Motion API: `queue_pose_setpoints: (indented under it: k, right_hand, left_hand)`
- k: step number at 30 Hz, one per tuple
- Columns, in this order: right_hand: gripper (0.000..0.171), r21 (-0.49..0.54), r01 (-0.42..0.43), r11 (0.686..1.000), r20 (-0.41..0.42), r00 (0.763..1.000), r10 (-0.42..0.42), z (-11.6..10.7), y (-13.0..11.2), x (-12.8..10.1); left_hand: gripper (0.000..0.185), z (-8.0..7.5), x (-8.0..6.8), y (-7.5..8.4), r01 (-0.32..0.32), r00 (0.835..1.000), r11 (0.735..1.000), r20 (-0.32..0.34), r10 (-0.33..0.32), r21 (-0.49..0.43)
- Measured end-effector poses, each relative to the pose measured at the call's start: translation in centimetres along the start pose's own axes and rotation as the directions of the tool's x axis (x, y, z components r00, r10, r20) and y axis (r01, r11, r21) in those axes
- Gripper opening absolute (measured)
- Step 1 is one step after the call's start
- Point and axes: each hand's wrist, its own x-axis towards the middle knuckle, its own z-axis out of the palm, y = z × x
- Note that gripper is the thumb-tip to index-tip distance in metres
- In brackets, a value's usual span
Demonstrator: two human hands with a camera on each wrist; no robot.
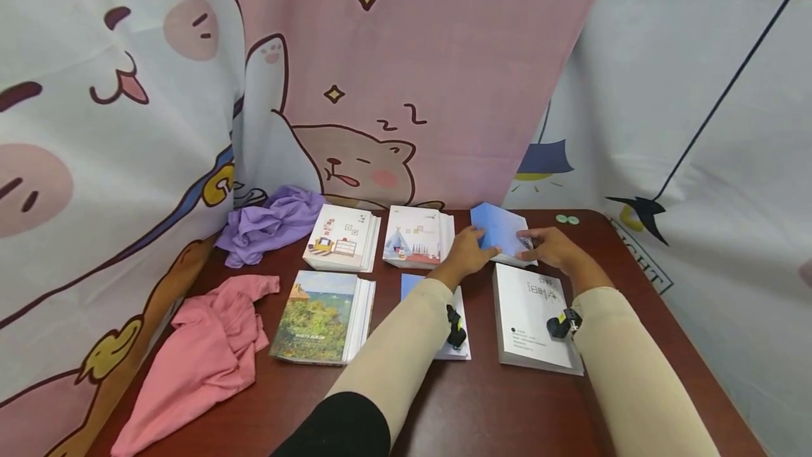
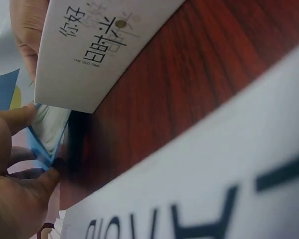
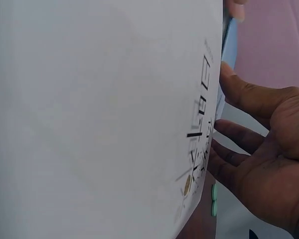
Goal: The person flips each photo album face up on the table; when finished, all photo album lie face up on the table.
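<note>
Blue-covered album [image 1: 497,230], far right of the table [image 1: 482,400], beyond the white album [image 1: 529,316]: left hand [image 1: 466,251] grips its left edge and right hand [image 1: 550,245] its right, fingers curled, apparently steadying both sides. Four more albums lie in rows leftward; purple cloth [image 1: 269,221] and pink cloth [image 1: 203,351] far left.

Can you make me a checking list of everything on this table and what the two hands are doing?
Surface: dark red wooden table, partly covered.
Things in hand: blue album at the back, tilted up, held from both sides.
Other albums: house cover, tent cover, landscape cover, white cover with dark lettering, and one partly hidden under the left arm.
Clutter: purple cloth, pink cloth, two small green discs.
Hands: left hand grips the blue album's left edge; right hand grips its right edge.
Cables: nothing seen.
Surroundings: cartoon-print curtains around the table.
</note>
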Motion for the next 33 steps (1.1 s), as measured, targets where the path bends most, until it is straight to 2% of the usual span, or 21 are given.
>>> queue_pose_setpoints:
  k: [6,9,16,19,24,28,33]
  right_hand:
    - [0.077,-0.039,-0.005,0.999,-0.005,1.000,0.005,0.6,-0.2,0.6]
    - [0.077,-0.056,-0.006,0.998,-0.002,1.000,0.006,0.8,-0.4,0.9]
    - [0.077,-0.053,0.009,0.999,-0.004,1.000,-0.009,0.2,-0.7,0.7]
    - [0.078,-0.036,0.012,0.999,-0.010,1.000,-0.013,-0.1,-0.9,-0.1]
    - [0.084,-0.070,0.015,0.997,-0.021,1.000,-0.017,-0.7,-1.6,-2.1]
    - [0.086,-0.113,0.018,0.993,-0.042,0.999,-0.023,-0.9,-1.7,-4.1]
    - [0.090,-0.142,0.009,0.990,-0.054,0.998,-0.017,-0.4,-1.2,-7.1]
  left_hand:
    - [0.068,-0.2,-0.3,-0.8,0.044,0.999,0.997,0.011,-0.044,-0.059]
    - [0.068,-0.2,-0.4,-1.2,0.053,0.999,0.997,0.017,-0.052,-0.057]
    - [0.070,-1.0,-0.5,-1.0,0.035,0.999,0.998,0.034,-0.033,-0.052]
    - [0.070,-1.8,-1.0,-0.7,-0.004,0.999,0.999,0.045,0.006,-0.049]
    - [0.073,-3.8,-2.5,-0.1,-0.077,0.996,0.996,0.041,0.079,-0.055]
    - [0.076,-5.1,-4.5,0.2,-0.068,0.996,0.996,0.051,0.071,-0.051]
    - [0.079,-7.0,-7.6,-0.4,-0.064,0.996,0.997,0.059,0.067,-0.050]
